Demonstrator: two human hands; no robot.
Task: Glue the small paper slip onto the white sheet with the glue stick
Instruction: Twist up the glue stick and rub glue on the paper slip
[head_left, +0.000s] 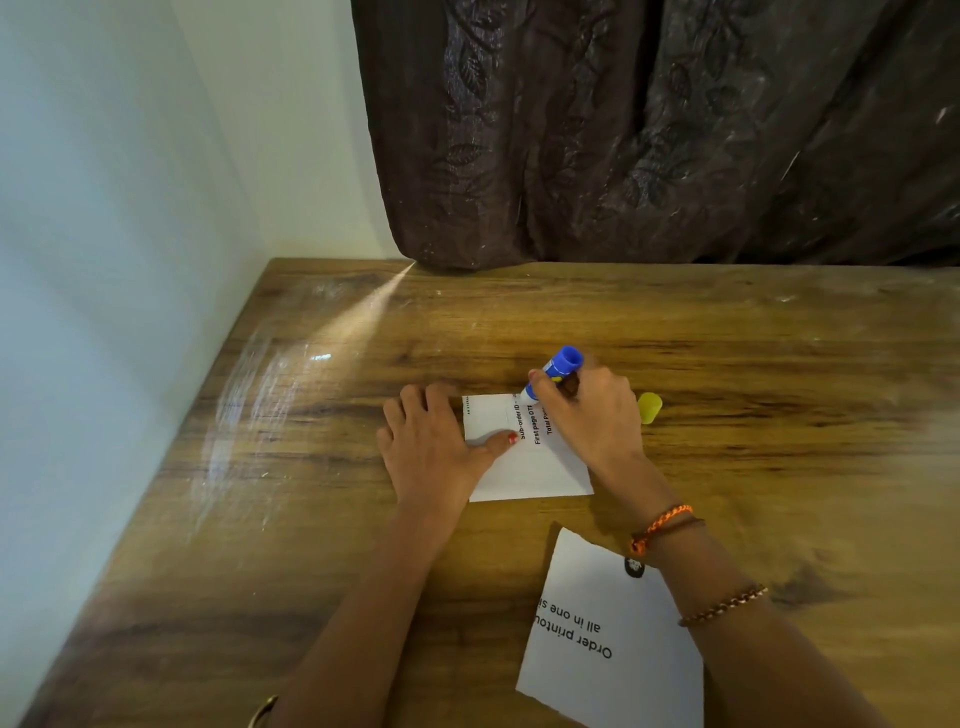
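Observation:
A small white paper slip with printed black text lies on the wooden table. My left hand lies flat on its left edge, thumb pressing the paper. My right hand grips a blue glue stick, tilted, its lower tip touching the slip's top part. A larger white sheet with printed words lies near me, partly under my right forearm.
The glue stick's yellow cap lies on the table just right of my right hand. A dark patterned curtain hangs behind the table's far edge. A white wall runs along the table's left side.

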